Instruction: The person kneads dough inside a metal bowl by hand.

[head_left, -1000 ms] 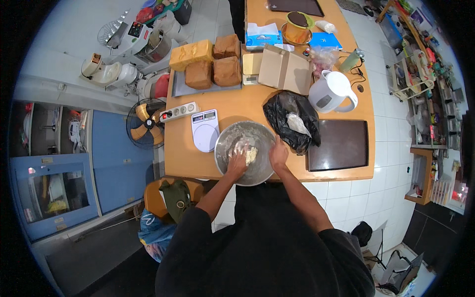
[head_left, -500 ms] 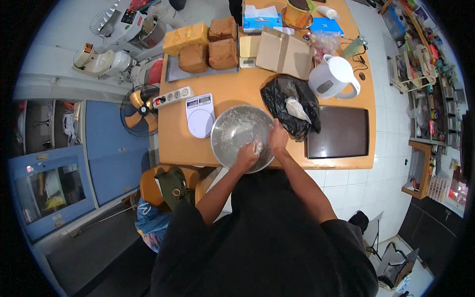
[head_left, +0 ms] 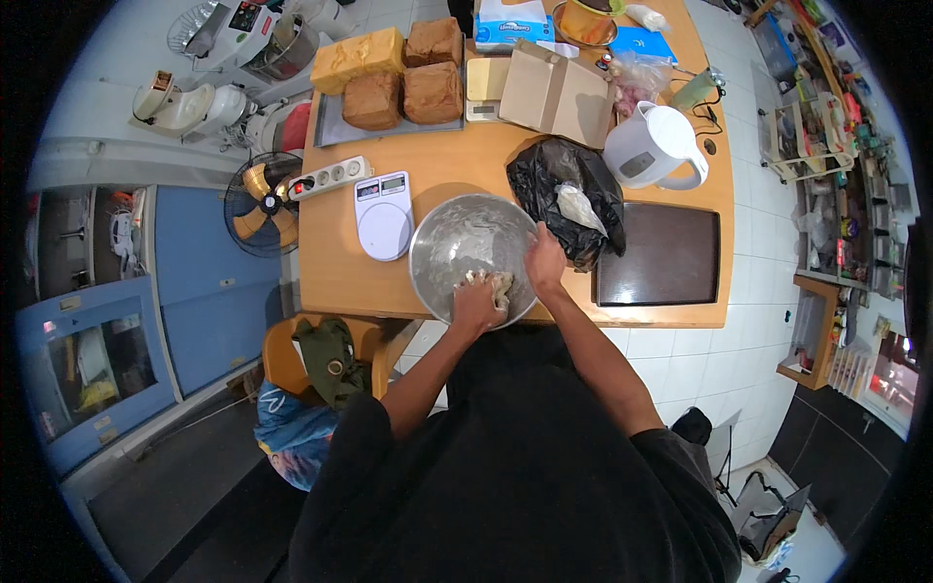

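A steel mixing bowl (head_left: 452, 233) stands at the table's near edge, its inner wall smeared with white residue. Down inside it my left hand (head_left: 474, 305) has its floury fingers closed over a lump of pale, sticky dough (head_left: 502, 286); part of the lump is hidden under the hand. My right hand (head_left: 545, 262) grips the bowl's right rim. Just left of the bowl lies a white digital kitchen scale (head_left: 385, 219). A black plastic bag (head_left: 535, 175) with a small white packet (head_left: 580, 211) on it is by my right hand.
A dark baking tray (head_left: 657, 255) and a white electric kettle (head_left: 653, 146) stand to the right on the wooden table. Brown and yellow loaves (head_left: 358, 60) sit on a tray at the far left. A power strip (head_left: 330, 179) and a fan (head_left: 264, 205) are left of the scale.
My left hand has moved slightly left in the bowl, and its fingers now press over the dough, more of which shows. My right hand stays on the rim. The view has shifted a little.
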Tool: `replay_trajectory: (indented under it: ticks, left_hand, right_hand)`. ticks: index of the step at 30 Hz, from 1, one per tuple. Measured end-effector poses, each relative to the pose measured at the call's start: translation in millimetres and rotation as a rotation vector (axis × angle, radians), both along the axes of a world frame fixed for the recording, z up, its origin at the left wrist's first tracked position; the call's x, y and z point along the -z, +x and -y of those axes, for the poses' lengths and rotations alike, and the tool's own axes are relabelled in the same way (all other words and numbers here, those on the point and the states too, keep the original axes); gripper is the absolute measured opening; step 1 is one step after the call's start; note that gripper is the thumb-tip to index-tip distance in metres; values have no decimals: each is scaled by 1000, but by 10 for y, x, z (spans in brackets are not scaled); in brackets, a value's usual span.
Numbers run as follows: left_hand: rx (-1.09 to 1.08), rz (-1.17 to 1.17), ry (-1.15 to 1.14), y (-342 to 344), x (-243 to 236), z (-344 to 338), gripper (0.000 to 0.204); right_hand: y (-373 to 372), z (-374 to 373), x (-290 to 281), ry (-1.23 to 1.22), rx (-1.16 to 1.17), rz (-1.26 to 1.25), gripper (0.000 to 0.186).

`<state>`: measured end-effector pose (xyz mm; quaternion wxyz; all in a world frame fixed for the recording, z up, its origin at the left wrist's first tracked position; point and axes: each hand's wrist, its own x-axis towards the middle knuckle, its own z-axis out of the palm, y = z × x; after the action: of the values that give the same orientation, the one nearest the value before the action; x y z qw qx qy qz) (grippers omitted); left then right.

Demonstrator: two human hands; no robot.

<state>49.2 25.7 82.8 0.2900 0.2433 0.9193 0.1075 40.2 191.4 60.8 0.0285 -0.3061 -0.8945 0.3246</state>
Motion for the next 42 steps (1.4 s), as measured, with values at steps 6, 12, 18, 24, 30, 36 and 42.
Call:
replay_trajectory:
  ticks: [6,12,18,24,30,36,42]
  left_hand:
    - [7,-219,110,-109,377,-178,41]
    - [27,-397,278,-282,846,-288,29]
    - [-83,-260,113,-623,1084,-391,29]
    - [-368,-139,144,-834,992,-446,33]
    - [29,301,70,-1191,737,-343,43]
    - [43,301,132,-1333,512,-238,39]
    - [61,150,188,-974,-15,-311,36]
  right_hand:
    - [-56,-5,-6,8,-65,27,14]
    - [-29,-66,48,-7,-88,-10,14]
    - [13,-55,51,3,-86,-64,11]
    - [7,-49,66,-7,-37,-46,12]
    - [39,-49,88,5,-15,-53,11]
    - [31,1,25,-3,-25,2,12]
    - [94,-24,66,18,-31,-37,13]
